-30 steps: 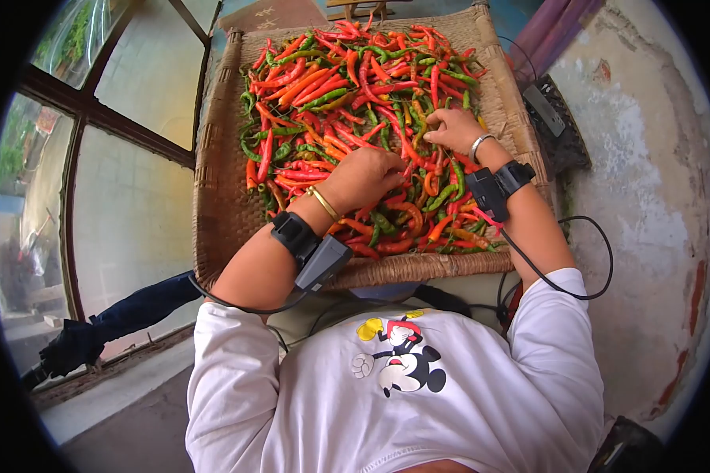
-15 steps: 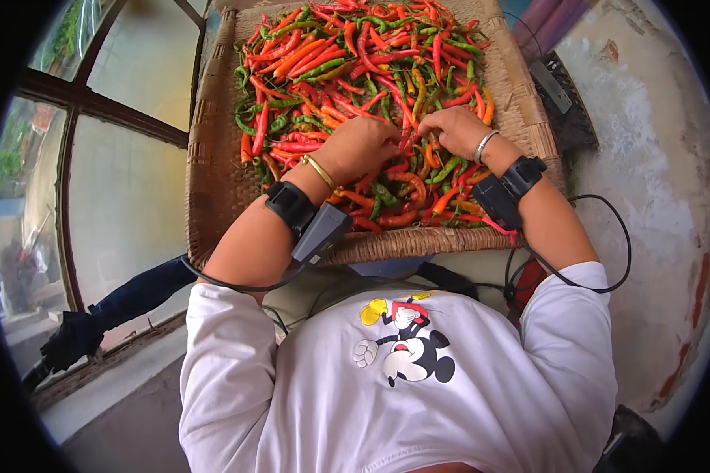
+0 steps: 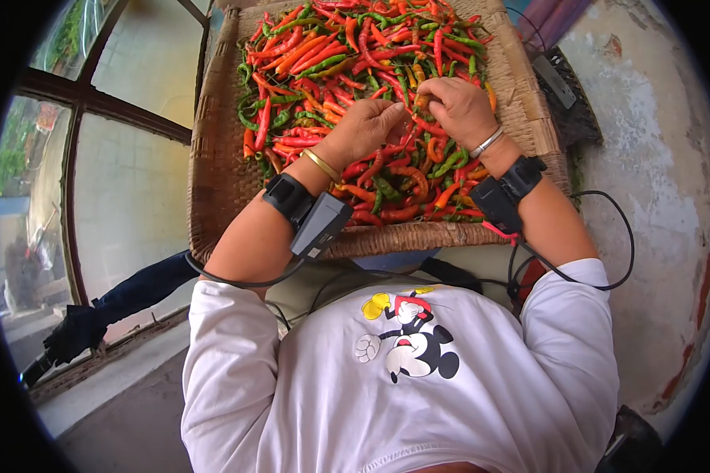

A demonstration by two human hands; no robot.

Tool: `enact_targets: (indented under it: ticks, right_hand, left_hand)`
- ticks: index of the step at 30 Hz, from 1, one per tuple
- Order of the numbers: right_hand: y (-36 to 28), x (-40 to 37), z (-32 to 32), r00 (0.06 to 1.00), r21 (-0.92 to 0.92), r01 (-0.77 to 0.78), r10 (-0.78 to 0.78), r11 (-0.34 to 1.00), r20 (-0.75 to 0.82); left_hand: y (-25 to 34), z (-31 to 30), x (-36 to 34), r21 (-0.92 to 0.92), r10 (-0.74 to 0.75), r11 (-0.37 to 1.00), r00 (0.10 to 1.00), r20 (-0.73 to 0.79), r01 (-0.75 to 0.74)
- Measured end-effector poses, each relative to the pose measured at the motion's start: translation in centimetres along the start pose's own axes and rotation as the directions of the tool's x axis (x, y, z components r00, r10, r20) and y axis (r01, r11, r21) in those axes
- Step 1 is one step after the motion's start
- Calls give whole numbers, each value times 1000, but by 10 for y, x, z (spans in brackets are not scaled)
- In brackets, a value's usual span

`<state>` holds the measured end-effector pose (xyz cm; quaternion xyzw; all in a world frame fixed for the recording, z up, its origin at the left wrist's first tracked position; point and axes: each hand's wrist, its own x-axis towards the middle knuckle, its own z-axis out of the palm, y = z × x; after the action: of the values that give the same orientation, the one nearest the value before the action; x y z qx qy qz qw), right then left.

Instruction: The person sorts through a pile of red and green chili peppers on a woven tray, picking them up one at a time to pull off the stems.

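Red, orange and green chili peppers lie heaped in a wide woven basket. Over the middle of the heap is my left hand, its thumb bent toward its curled fingers; whatever it pinches is hidden. Just to the right, my right hand has its fingers curled down at the peppers near an orange-green one, and its grip is too small to make out. The two hands are close together but apart. A gold bangle circles the left wrist, a silver one the right.
Black devices with cables are strapped to both forearms. A framed window stands on the left, with a dark folded umbrella below it. At the right are a worn wall and a black crate-like object beside the basket.
Both hands have moved up slightly over the heap. My right hand has gone farther away from the body, and the left hand's thumb now shows on top.
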<state>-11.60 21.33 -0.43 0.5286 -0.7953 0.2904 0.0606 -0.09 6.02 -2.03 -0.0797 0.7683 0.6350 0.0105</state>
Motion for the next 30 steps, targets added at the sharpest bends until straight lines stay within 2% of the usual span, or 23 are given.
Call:
enact_targets:
  ticks: [1, 2, 4, 8, 10, 11, 12, 13, 15, 17, 20, 21, 23, 24, 26, 27, 29, 30]
  right_hand:
    - [0, -1, 0, 999, -80, 36, -38, 996, -25]
    - [-1, -1, 1, 999, -79, 36, -38, 996, -23]
    - [-9, -2, 4, 994, -63, 86, -90, 994, -67]
    - [-18, 1, 7, 988, -105, 112, -123, 988, -98]
    - [-17, 2, 8, 992, 26, 58, -55, 998, -110]
    - [-18, 1, 9, 992, 27, 58, -54, 998, -110]
    - [-19, 1, 9, 991, 338, -103, 124, 935, -42]
    - [-20, 1, 9, 961, 601, -259, 266, 756, 79]
    - [-17, 2, 9, 905, 795, -374, 376, 478, 200]
    - [-12, 4, 3, 803, 719, -580, 421, 384, 422]
    - [-15, 2, 5, 767, 667, -633, 430, 393, 475]
    - [-13, 1, 7, 767, 667, -634, 431, 391, 476]
    - [-8, -2, 12, 751, 726, -645, 374, 240, 544]
    - [-6, -2, 11, 751, 725, -645, 374, 240, 544]
    - [-2, -1, 7, 719, 703, -682, 361, 202, 594]
    - [1, -1, 6, 721, 704, -681, 358, 204, 593]
    - [8, 0, 6, 682, 627, -728, 386, 277, 621]
    - [9, 1, 5, 691, 590, -723, 381, 359, 614]
  left_hand:
    - [2, 1, -1, -164, -70, 983, 995, 69, 81]
    - [4, 3, -3, -166, -71, 983, 995, 69, 82]
    - [6, 9, -6, 54, -107, 993, 991, 77, 103]
    - [5, 9, -6, -74, -130, 988, 991, 31, 132]
    - [12, 6, -8, -146, -120, 982, 993, -14, 117]
    - [10, 6, -8, -145, -122, 982, 992, -14, 119]
    - [6, 6, -6, -159, -96, 983, 995, -28, 90]
    - [4, 5, -4, -172, -70, 983, 997, -46, 61]
    - [4, 4, -3, -168, -61, 985, 996, -68, 49]
    - [6, 4, -6, -162, -57, 986, 995, -85, 42]
    - [7, 9, -7, 40, 25, 999, 997, -76, -22]
    - [6, 10, -8, 41, 23, 999, 997, -75, -20]
    - [5, 12, -9, 169, 134, 978, 989, -59, -123]
    - [5, 11, -8, 169, 134, 978, 989, -59, -122]
    - [7, 8, -7, 474, 214, 852, 974, 73, -223]
    - [7, 8, -8, 476, 215, 851, 974, 70, -222]
    - [7, 11, -10, 521, 246, 800, 955, 167, -297]
    - [5, 11, -10, 522, 248, 799, 954, 166, -299]
